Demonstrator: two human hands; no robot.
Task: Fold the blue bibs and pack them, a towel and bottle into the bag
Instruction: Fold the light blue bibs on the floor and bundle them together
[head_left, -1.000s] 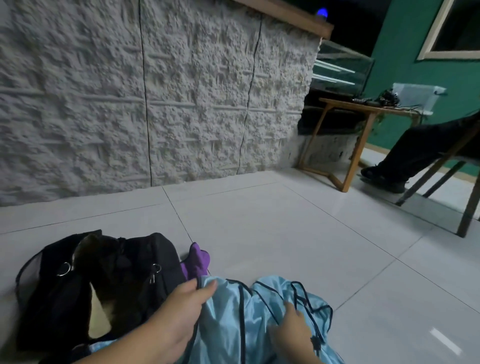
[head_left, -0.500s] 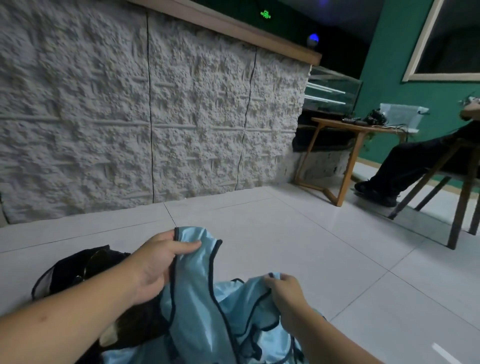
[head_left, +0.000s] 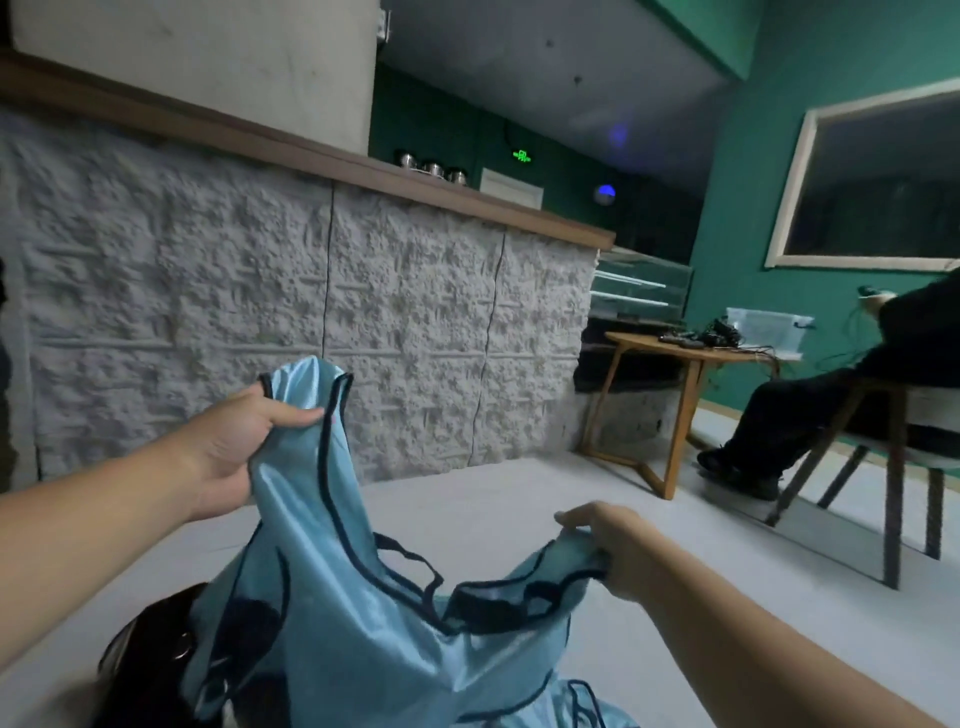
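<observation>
A shiny light-blue bib (head_left: 332, 582) with dark trim hangs in the air in front of me. My left hand (head_left: 234, 447) grips its upper edge, raised high at the left. Lower and to the right, my right hand (head_left: 613, 545) pinches another edge of the same fabric. More blue cloth (head_left: 587, 706) lies bunched on the floor below. The black bag (head_left: 150, 670) sits on the floor at the lower left, mostly covered by the bib. No towel or bottle shows.
A rough white stone counter front (head_left: 415, 322) stands ahead. At the right, a small wooden table (head_left: 685, 374) carries cables and a clear box, and a seated person's legs (head_left: 789, 426) stretch out from a chair (head_left: 893, 467). Pale tiled floor (head_left: 519, 499) lies between.
Both hands have lifted the bib off the floor, the left rising much higher than the right. My view has tilted upward, so the bag has dropped toward the lower left corner.
</observation>
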